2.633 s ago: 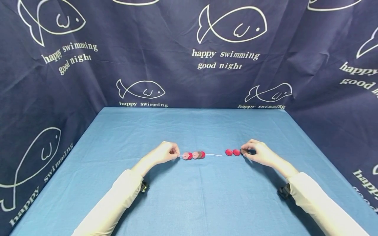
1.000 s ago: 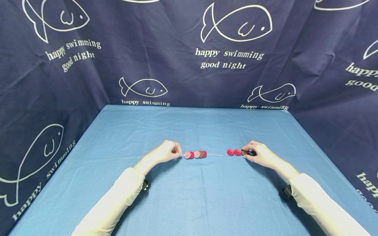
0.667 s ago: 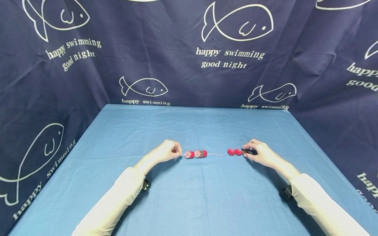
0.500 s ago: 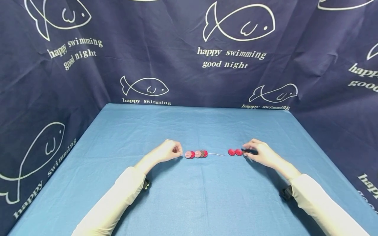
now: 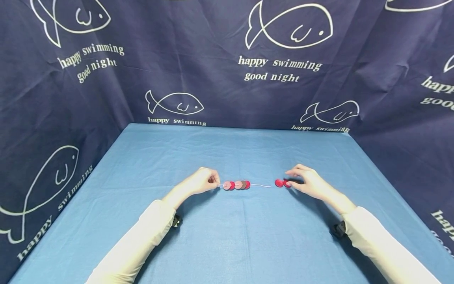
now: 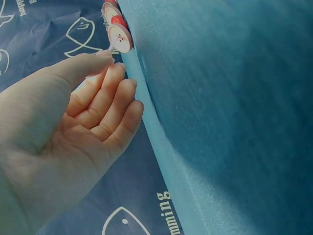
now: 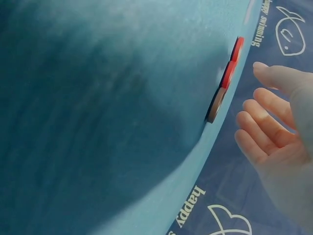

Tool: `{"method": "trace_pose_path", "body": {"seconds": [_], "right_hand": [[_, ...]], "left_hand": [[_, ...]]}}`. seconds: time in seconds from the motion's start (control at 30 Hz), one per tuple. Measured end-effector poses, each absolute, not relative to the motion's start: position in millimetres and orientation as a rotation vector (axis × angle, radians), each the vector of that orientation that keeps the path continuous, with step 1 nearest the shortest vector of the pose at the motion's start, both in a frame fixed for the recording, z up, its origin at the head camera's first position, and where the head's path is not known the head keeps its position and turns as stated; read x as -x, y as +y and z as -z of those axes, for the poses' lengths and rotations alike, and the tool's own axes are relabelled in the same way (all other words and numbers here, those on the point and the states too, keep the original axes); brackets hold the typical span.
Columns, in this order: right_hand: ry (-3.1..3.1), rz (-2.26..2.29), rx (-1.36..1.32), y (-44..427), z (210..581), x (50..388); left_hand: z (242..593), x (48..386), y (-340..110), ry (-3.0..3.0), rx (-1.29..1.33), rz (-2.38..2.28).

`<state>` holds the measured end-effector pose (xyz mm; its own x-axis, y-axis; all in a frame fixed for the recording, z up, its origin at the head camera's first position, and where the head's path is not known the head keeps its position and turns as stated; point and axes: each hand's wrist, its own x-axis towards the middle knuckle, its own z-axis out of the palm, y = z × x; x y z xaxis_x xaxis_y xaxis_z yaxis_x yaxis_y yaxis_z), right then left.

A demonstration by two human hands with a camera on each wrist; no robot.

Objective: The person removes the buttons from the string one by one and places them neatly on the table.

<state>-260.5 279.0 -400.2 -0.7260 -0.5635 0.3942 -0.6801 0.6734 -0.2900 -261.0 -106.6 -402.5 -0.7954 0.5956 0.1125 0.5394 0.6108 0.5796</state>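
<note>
My left hand [image 5: 203, 182] pinches the end of a white string [image 5: 261, 185] between thumb and index finger. Several buttons, pink, red and brown, are threaded on it in an overlapping row; a pink button [image 6: 120, 38] sits closest to my fingertips. The string's free end lies on the cloth to the right. Beyond it is a red button [image 5: 279, 183], with a second red button [image 7: 229, 74] and a brown button [image 7: 216, 105] lined up after it. Over these hovers my right hand [image 5: 308, 182], thumb and fingers apart, gripping nothing. It hides the brown button in the head view.
A blue cloth [image 5: 213, 240] covers the table. Dark blue curtains [image 5: 220, 47] with white fish drawings stand behind it and at both sides. A small black device [image 5: 339, 229] is at the right wrist, another [image 5: 177, 221] at the left.
My right hand has shifted slightly left, from the brown button to above the red ones, and its thumb and fingers have spread. My left hand keeps its pinch on the string.
</note>
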Motion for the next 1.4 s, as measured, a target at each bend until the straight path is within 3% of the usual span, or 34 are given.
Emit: {"method": "trace_pose_path", "body": {"seconds": [1.4], "right_hand": [[-2.635,-0.685,-1.145,214,397,273]], "left_hand": [[404,261,-108,2.747,-0.992,-0.949]]}}
